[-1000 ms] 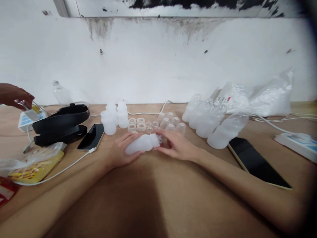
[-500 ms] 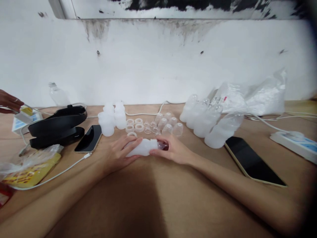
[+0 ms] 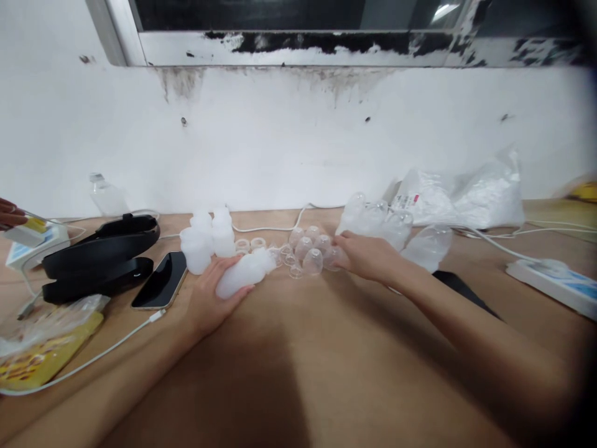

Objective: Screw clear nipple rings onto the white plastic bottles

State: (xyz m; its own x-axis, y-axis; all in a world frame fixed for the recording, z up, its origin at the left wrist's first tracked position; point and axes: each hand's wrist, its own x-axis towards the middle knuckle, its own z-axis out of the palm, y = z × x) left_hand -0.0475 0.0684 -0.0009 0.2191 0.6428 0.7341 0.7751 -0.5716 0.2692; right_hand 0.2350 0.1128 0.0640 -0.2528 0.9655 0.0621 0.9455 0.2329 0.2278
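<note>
The left hand (image 3: 209,298) is lying on the brown surface (image 3: 298,373) with its grip closing around a milky white bottle (image 3: 242,278), which is lying on its side, neck pointing right toward a cluster of clear domed caps (image 3: 310,249). The right hand (image 3: 368,256) is touching the rightmost cap in that cluster; whether its grip is clenching one, I cannot tell. A dark phone (image 3: 161,281) is lying just left of the bottle.

No words can be read here. The red mark on the plastic bag (image 3: 415,200) is too blurry to read.
</note>
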